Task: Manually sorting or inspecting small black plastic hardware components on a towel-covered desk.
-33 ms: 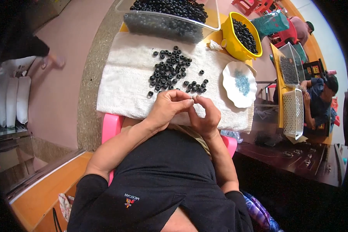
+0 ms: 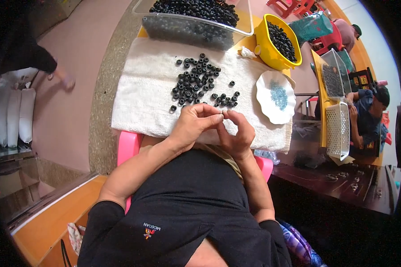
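Observation:
Over the near part of a white towel [image 2: 142, 89], my left hand [image 2: 191, 125] and my right hand [image 2: 237, 133] meet at the fingertips. Thumb and forefinger of each are pinched together. Whatever lies between them is too small to make out. Just beyond my fingers, several small black ring-shaped pieces [image 2: 194, 82] with holes are spread on the towel, and a smaller cluster [image 2: 226, 100] lies close to my fingertips. To the right, a white wavy-edged dish [image 2: 265, 104] holds tiny light-blue pieces [image 2: 279, 95].
A clear plastic bin [image 2: 187, 33] of black pieces stands at the back, beside a yellow tub [image 2: 265, 49] of them. Off right, a co-worker [image 2: 370, 111] sits by a white perforated basket [image 2: 337, 131]. White sacks [image 2: 20, 116] stand left, where a person's leg [image 2: 42, 58] shows.
At the far left, the walking person's leg and foot have shifted slightly right and downward in view. My hands and the things on the towel look the same.

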The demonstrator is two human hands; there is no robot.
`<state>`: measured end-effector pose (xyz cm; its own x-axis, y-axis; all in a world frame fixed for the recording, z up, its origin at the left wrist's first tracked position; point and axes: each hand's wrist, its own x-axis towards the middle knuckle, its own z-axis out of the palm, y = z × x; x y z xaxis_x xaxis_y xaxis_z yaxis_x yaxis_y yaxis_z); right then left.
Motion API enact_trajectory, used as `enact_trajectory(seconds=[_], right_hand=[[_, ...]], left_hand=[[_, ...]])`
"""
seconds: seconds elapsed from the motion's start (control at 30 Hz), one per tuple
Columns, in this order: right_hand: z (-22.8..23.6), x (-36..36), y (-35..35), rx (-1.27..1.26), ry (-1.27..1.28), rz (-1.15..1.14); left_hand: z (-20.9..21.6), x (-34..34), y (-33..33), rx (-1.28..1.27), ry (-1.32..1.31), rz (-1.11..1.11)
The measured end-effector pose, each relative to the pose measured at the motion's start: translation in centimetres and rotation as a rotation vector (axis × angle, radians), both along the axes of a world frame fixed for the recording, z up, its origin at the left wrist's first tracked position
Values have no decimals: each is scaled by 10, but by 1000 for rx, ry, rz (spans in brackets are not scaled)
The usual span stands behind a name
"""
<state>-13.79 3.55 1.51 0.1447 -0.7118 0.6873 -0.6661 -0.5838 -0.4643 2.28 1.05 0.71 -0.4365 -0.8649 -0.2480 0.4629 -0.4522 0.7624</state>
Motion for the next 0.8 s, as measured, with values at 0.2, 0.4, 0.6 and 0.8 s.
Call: enact_trajectory(seconds=[0.2,0.4,0.6,0.8], right_hand=[[-2,-4,1,55,-182,-26],[2,-10,-2,59,-80,21],[6,-10,-2,-7,-18,23],[9,-9,1,30,-42,2]], left_hand=[[-1,-3,3,3,57,-18],[-1,-2,3,34,70,-22],[2,-1,4,45,77,-24],[1,-3,6,20,51,-21]])
